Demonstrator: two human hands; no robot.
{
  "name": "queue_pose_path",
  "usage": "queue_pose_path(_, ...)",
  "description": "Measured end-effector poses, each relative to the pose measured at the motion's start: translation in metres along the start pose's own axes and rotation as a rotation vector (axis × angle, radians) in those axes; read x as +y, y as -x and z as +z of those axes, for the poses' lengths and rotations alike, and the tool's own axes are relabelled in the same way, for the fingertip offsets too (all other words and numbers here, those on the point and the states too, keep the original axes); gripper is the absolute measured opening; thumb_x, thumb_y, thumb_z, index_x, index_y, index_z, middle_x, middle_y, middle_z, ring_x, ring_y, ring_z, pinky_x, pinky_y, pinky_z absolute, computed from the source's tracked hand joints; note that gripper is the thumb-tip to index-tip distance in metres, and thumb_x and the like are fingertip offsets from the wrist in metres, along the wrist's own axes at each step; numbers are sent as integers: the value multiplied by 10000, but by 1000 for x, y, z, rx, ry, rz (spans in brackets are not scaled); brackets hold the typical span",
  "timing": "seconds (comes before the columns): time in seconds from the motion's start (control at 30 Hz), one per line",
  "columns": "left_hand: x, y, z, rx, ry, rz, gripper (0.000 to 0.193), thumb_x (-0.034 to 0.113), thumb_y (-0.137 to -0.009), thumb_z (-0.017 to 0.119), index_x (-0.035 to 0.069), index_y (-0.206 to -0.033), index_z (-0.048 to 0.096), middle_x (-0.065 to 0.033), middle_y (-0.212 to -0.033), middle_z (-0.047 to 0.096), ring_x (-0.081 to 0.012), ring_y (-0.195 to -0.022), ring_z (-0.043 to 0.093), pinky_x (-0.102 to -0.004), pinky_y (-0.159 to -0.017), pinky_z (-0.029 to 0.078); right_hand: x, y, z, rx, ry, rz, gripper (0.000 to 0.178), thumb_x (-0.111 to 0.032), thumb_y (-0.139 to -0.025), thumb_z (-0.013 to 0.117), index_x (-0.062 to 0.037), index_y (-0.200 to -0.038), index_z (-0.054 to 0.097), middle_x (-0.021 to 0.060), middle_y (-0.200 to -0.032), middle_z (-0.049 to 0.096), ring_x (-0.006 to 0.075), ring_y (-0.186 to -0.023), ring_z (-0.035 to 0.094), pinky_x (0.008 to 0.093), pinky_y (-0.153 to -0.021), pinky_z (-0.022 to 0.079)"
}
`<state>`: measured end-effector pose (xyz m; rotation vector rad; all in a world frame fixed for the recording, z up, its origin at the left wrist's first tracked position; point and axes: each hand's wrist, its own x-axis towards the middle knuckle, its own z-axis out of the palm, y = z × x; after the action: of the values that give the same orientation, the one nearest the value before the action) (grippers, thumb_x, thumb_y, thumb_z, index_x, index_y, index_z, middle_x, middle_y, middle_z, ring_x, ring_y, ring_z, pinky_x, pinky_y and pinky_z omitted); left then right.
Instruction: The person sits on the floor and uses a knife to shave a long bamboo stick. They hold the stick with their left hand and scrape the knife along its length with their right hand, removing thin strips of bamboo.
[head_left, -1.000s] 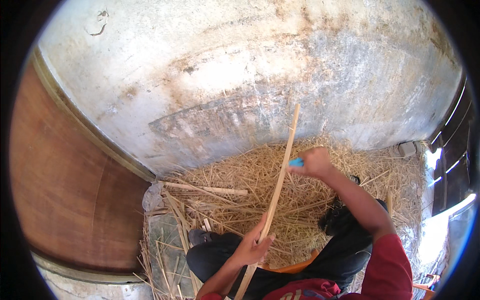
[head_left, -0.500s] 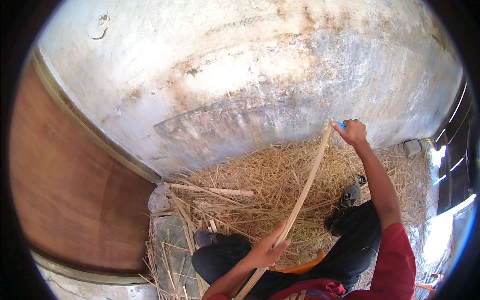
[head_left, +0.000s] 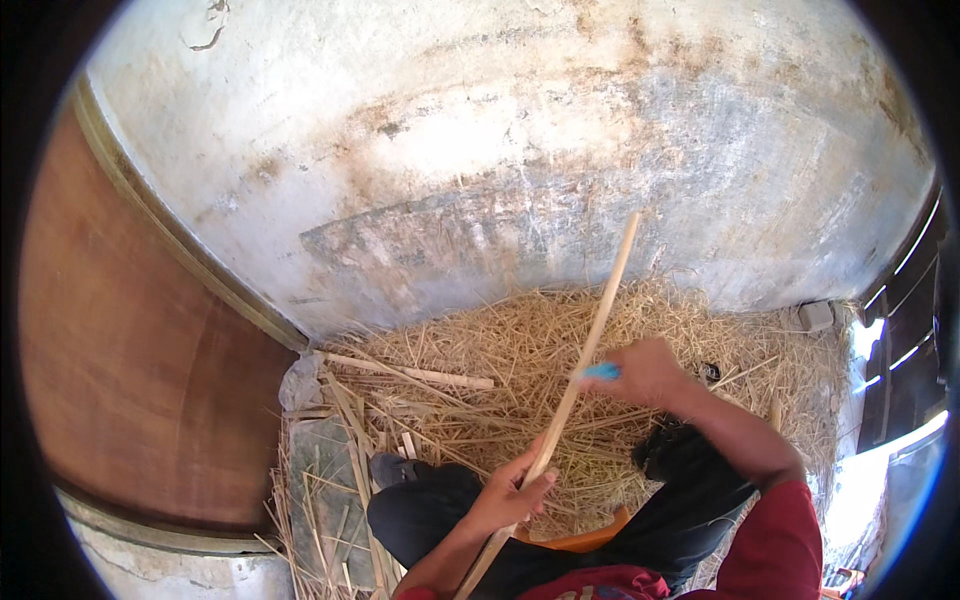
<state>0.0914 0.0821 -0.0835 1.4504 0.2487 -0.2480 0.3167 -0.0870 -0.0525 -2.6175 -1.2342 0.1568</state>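
Note:
A long pale wooden strip [head_left: 604, 318] rises at a slant from my lap toward the wall. My left hand [head_left: 510, 493] is wrapped round its lower part. Around the handle of a small blue-handled tool [head_left: 601, 371] my right hand [head_left: 648, 374] is closed, blurred by motion. The tool's tip meets the strip about halfway up; its blade is too blurred to make out. Above that contact, the strip's far end stands free in front of the wall.
Shavings and straw-like scraps [head_left: 480, 330] cover the floor. More strips [head_left: 430, 376] lie at the left beside a grey slab [head_left: 318, 500]. A stained wall [head_left: 450, 150] stands ahead, a brown panel [head_left: 160, 350] at left. An orange seat edge [head_left: 585, 540] shows between my legs.
My right hand has moved with the blue-handled tool from the strip's far end down toward me, to about its middle. My left hand still grips the lower part.

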Motion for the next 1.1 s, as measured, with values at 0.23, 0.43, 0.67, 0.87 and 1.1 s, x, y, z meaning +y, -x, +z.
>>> queue_pose_path(0.23,7,12,-12,81,43,49,589,111,-957,539,91,-1477,265,39,-732,517,-11,-526,444,-185,-462,395,-1,-27,17,216,-5,-19,779,-798,-761,434,-64,-578,622,110,-497,561,299,-454,595,425,-452,472)
queue_pose_path(0.43,-5,17,-19,78,28,65,590,91,-945,555,62,-1467,281,33,-773,535,-10,-533,433,-191,-475,398,-16,-21,27,79,38,-24,797,-827,-744,414,-76,-642,660,116,-515,577,290,-487,613,428,-484,487)
queue_pose_path(0.67,-4,20,-11,75,-30,25,605,64,-936,552,67,-1471,270,20,-764,541,-12,-530,437,-198,-475,406,27,-52,26,100,53,204,817,-835,-753,383,-80,-694,687,95,-502,570,251,-491,619,410,-471,481)
queue_pose_path(0.87,-2,22,-15,72,-25,42,617,49,-930,555,94,-1476,269,20,-683,535,-18,-499,445,-204,-443,405,-6,-29,33,59,64,82,809,-819,-787,352,-89,-693,688,72,-504,574,230,-482,607,392,-459,479)
queue_pose_path(1.1,-3,30,-8,19,-54,-68,590,92,-936,557,56,-1462,291,15,-800,578,-12,-548,458,-195,-486,414,78,-57,13,209,151,314,823,-839,-780,326,-98,-629,652,50,-483,536,187,-470,579,360,-417,452)
